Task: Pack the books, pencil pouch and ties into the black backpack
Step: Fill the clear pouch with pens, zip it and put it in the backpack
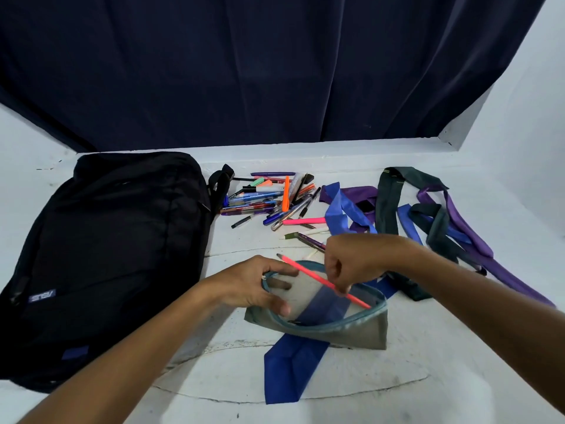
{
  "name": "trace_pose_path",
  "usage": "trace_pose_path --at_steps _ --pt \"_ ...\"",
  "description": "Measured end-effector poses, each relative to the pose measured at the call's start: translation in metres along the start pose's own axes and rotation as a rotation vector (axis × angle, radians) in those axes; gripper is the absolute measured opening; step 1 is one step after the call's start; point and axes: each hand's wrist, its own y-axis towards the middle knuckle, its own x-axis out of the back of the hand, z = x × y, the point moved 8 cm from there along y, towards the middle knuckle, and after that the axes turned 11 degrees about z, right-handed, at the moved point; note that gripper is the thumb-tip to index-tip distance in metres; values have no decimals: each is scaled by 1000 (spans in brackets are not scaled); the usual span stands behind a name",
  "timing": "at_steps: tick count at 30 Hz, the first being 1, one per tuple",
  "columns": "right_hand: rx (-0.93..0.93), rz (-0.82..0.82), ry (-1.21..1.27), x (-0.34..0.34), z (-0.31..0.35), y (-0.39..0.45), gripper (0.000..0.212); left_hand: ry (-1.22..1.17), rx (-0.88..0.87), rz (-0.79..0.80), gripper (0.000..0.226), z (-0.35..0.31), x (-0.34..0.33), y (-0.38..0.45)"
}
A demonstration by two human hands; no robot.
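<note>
**Pink pencil held over the open pouch**

Low in the middle of the frame, a grey mesh pencil pouch [336,328] with a teal zipper lies on the white surface [412,377], its mouth gaping wide. The left hand [260,286] grips the pouch's left rim: the thumb curls over the near edge and the fingers reach inside, showing through the mesh. The right hand [351,264], just right of centre, pinches a pink pencil [321,280] between curled fingertips. The pencil slants from its dark tip at the upper left down to the lower right, where its end sits against the inside of the zipper edge.

A blue tie [293,365] runs under the pouch, its broad end spreading toward the bottom of the frame.

The black backpack [116,255] lies flat at the left of the frame, closed as far as can be seen, with a small logo patch near its lower left corner. Just to its right, above the hands, is a loose scatter of pens and markers [269,200] in many colours. At the right of the frame a tangle of ties [428,215], purple, blue and dark green, sprawls across the surface. A dark blue curtain [275,71] fills the upper part of the frame.
</note>
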Motion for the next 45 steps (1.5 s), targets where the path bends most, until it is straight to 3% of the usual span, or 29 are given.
trace_pose_path --at_steps 2,5,9,13,16,18,20,25,31,34,41,45 --pt "-88 57 -94 -13 -1 3 16 23 6 -8 96 0 0 0" --pt "-146 91 -147 -18 0 7 24 40 2 -15 95 1 1 1" --pt "-92 84 10 2 -12 5 6 18 -14 -18 109 -2 0 -1" --pt "-79 -282 298 48 -58 9 11 52 -9 -15 125 -5 1 -3" --pt "-140 -487 433 48 -95 26 16 61 2 -24 92 -8 1 -4" --pt "-160 -473 435 35 -108 43 15 48 0 -6 78 -9 -2 -3" --pt "-173 -423 419 25 -113 58 6 32 -1 0 78 -8 -2 -1" --pt "-290 -394 277 21 -113 80 31 -17 -21 -4 83 -5 -1 0" --pt "-315 -354 195 23 -111 91 29 11 2 -1 79 -7 0 1" --pt "-233 -353 234 27 -109 87 25 33 0 5 80 -6 0 1" --pt "135 -401 737 56 -60 23 12 48 21 -1 103 -1 3 4" --pt "175 -213 593 40 -21 1 12 28 1 11 112 0 3 5"
